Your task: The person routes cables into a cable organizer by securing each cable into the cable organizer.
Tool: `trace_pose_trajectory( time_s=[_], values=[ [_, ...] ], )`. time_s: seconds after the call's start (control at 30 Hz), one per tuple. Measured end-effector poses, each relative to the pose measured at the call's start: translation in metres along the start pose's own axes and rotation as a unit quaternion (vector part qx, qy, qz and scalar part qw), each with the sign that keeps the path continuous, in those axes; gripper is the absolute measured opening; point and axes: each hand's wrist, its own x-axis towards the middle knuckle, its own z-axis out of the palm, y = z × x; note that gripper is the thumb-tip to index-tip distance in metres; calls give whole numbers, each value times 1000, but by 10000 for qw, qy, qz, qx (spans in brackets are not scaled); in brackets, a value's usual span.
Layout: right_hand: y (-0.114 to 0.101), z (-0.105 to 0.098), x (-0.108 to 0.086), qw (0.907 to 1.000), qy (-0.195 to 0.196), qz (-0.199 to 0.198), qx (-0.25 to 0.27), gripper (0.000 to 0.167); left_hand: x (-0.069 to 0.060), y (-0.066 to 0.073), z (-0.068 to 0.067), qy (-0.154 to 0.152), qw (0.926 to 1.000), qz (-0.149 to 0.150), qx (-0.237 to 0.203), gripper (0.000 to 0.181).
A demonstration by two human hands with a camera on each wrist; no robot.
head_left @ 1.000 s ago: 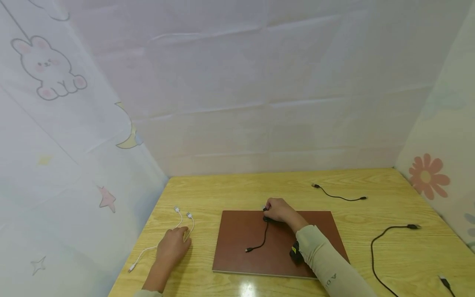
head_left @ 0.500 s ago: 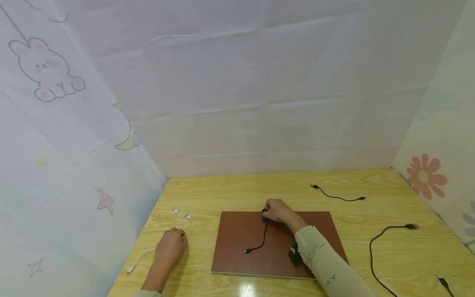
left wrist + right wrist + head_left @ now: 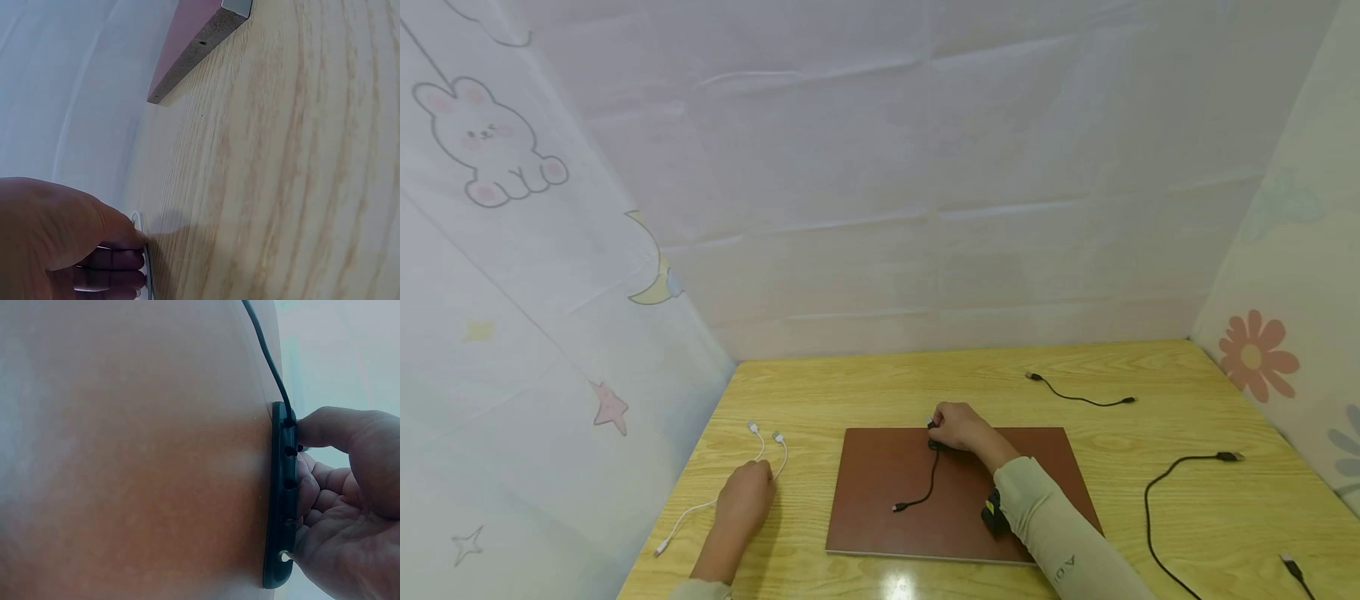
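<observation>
My left hand (image 3: 745, 500), at the table's left, pinches a white USB cable (image 3: 149, 269) between thumb and fingers. Two white USB plugs (image 3: 778, 437) lie beyond it, and a white cable end (image 3: 661, 547) pokes out nearer me. On the brown board (image 3: 868, 492), my right hand (image 3: 958, 425) pinches a black USB cable (image 3: 932, 483) by its plug end at the far edge. The right wrist view shows that cable running through the end slot of a black slotted cable holder (image 3: 280, 500), with the fingers just behind it. My palm hides part of the plug.
A short black cable (image 3: 1078, 398) lies at the back right. Farther right are a longer black cable (image 3: 1148, 500) and another black plug (image 3: 1292, 568). Patterned cloth (image 3: 835, 275) hangs behind the wooden table (image 3: 820, 383) and at its sides.
My left thumb has drawn in from a spread position, closing against the fingers on the white cable. The right hand stays at the board's far edge. The head view has shifted slightly.
</observation>
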Motion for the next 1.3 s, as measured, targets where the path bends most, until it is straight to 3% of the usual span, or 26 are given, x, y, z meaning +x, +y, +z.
trace_pose_trajectory(
  time_s=[0.33, 0.57, 0.87, 1.3],
  values=[
    [2, 1, 1, 10000, 23, -9, 44, 11, 4, 8, 1, -233, 9992, -287, -151, 12],
    [2, 4, 1, 10000, 18, -11, 82, 9, 2, 7, -1, -560, 9970, -472, -260, 15],
    [2, 3, 2, 9999, 66, -32, 151, 14, 7, 5, -3, -220, 9985, -402, -285, 18],
    [3, 2, 1, 9998, 112, -63, 149, 12, 13, 4, -5, -496, 9958, -412, -644, 31]
  ],
)
